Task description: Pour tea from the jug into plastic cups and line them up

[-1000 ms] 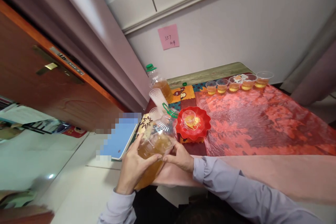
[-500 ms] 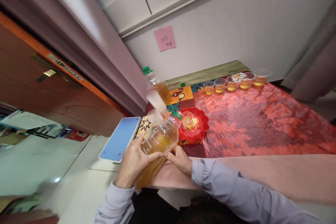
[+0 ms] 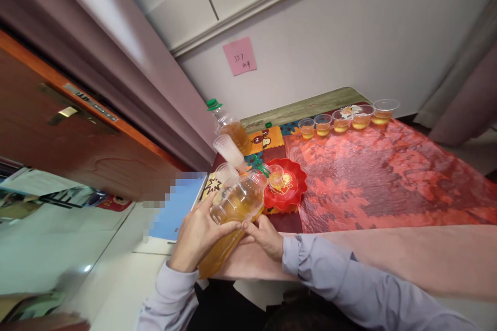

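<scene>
A large clear bottle (image 3: 243,199) of yellow-amber liquid lies tilted between my hands, its neck toward the upper right. My left hand (image 3: 200,235) wraps its left side, and my right hand (image 3: 264,235) grips it from the right and beneath. The bottle's mouth, with a green ring, meets a small clear plastic cup (image 3: 276,177) that has some yellow liquid in it. That cup stands in a red scalloped dish (image 3: 297,191). Just behind the bottle are a stack of clear cups (image 3: 229,150) and another clear cup (image 3: 226,173).
A second bottle (image 3: 235,132) with a green cap stands at the back left. Several part-filled cups (image 3: 341,122) line the table's far edge. A green cap (image 3: 268,125) lies nearby. The red-patterned cloth (image 3: 368,176) covers the right side; a blue board (image 3: 174,212) is at left.
The view has shifted slightly. Both hands keep their hold, and the bottle stays tilted at the cup with little visible difference.
</scene>
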The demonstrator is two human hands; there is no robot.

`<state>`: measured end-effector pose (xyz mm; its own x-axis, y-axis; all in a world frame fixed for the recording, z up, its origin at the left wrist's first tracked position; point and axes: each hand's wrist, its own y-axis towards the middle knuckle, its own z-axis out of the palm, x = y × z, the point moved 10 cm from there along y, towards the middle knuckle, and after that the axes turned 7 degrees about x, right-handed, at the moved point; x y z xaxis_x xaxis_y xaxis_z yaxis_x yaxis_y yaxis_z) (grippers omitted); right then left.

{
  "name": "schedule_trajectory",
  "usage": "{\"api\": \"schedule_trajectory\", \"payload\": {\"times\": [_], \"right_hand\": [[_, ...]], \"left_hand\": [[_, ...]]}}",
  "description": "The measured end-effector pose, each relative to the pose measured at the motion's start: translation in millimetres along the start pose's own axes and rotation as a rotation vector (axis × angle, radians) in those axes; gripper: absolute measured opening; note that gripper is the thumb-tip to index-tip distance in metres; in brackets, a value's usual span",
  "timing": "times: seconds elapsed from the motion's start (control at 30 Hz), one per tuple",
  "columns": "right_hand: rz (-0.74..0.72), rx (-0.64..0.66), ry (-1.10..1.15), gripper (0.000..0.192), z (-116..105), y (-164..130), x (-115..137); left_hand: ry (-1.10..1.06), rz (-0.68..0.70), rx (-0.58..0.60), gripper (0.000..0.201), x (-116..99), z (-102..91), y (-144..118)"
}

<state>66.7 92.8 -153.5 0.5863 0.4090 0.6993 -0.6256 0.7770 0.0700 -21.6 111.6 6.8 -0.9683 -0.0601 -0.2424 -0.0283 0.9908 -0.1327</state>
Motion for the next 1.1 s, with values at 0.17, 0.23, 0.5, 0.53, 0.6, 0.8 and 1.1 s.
{"api": "schedule_trajectory", "payload": {"times": [0.17,0.23,0.5,0.53,0.6,0.8,1.1], "right_hand": [[-0.001,-0.005,0.008,0.083,-1.2,0.8,-2.1],[-0.008,-0.005,0.006,0.081,-1.9,1.0,-2.8],[-0.028,-0.009,0.021,0.077,-4.1,2.6,-4.1],[-0.030,-0.014,0.026,0.076,-4.8,2.7,-4.4],[-0.030,-0.027,0.034,0.075,-6.4,2.5,-5.2],[-0.021,-0.026,0.028,0.074,-7.2,2.0,-6.7],[-0.016,-0.034,0.029,0.076,-6.8,1.8,-3.5]], "left_hand": [[0.037,-0.010,0.021,0.089,-2.4,0.3,0.7],[0.044,-0.014,0.032,0.089,-2.1,1.4,0.8],[0.077,0.001,0.004,0.083,-6.9,-2.0,2.0],[0.079,0.006,-0.001,0.083,-7.6,-2.6,2.2],[0.076,0.020,-0.013,0.083,-9.0,-3.7,2.7],[0.090,0.020,-0.035,0.086,-5.6,-3.3,4.7],[0.086,0.062,-0.040,0.083,-8.2,-3.1,7.0]]}}
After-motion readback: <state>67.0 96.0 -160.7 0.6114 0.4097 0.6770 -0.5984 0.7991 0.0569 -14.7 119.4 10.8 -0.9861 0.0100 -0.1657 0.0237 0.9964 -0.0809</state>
